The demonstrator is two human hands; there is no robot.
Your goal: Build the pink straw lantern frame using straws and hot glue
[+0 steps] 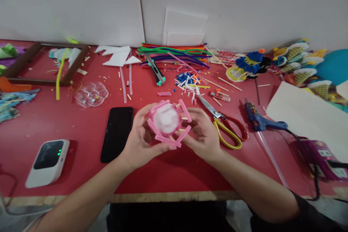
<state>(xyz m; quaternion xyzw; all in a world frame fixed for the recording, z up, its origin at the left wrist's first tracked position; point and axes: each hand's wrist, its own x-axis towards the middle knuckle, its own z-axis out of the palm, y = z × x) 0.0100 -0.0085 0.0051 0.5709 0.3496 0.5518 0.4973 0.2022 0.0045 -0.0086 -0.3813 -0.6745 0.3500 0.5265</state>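
Between my two hands, above the red table, is a small round craft piece [166, 119] with a white middle, a pink rim and pink fuzzy strips on short wooden sticks around it. My left hand [145, 134] wraps its left side, the thumb along the lower edge. My right hand [202, 132] grips the right side, fingers at the sticks and pink strips. A black phone [117, 134] lies just left of my left hand. Scissors [224, 121] with red and yellow handles rest to the right of my right hand. Some of my fingers are hidden behind the piece.
A blue glue gun [262, 117] with a cord lies right, near a purple power strip [323, 156]. A box cutter [154, 69], pipe cleaners [174, 52] and cut scraps [189, 81] lie toward the wall. At left are a white device [48, 163] and a clear palette [91, 94].
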